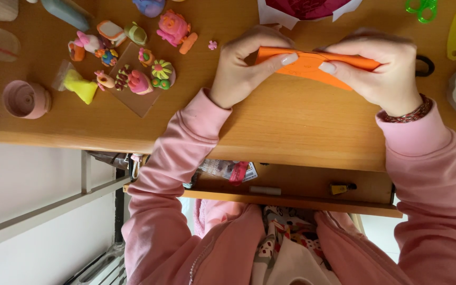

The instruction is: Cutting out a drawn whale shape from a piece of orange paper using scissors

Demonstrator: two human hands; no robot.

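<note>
Orange paper (312, 66), both hands pinching, wooden desk (291, 126)

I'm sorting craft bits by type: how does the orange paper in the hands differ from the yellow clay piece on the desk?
The orange paper is thin, flat and folded, while the yellow clay piece is a thick, lumpy solid. The orange paper is pinched off the wooden desk between the left hand and the right hand; the yellow clay piece lies untouched, partly in a clear wrapper. The paper looks longer. Both are one bright colour.
</note>
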